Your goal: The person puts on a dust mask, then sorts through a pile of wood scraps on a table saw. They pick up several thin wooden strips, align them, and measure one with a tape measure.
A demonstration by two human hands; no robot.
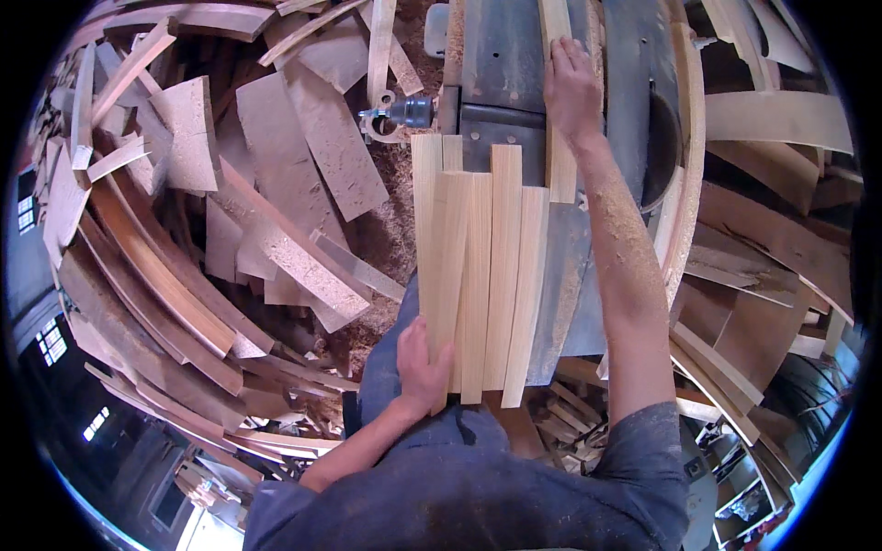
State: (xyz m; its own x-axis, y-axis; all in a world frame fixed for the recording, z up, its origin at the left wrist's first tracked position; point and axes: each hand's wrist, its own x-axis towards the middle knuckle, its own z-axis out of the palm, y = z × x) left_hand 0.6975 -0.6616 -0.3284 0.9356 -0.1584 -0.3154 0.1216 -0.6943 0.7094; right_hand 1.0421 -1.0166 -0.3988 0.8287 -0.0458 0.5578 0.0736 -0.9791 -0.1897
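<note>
My right hand [574, 92] is stretched forward over a pale wooden strip [560, 170], its fingers close together and pressed on the strip's top and side. That strip lies lengthwise on the grey metal bed [501, 50] of a jointer-like machine, across a dark crosswise cutter slot [503, 116]. Closer to my body, several pale wooden strips [475, 275] lie side by side, with uneven ends and some overlapping. My left hand [424, 367] grips the near left edge of these strips, thumb on top. Sawdust coats my right forearm.
A blue-grey cylindrical machine part [409, 112] juts out left of the bed. Curved wooden boards [165, 266] are heaped on the left, with flat offcuts [335, 138] among them. More boards [763, 230] crowd the right side. Sawdust [390, 220] lies beside the machine.
</note>
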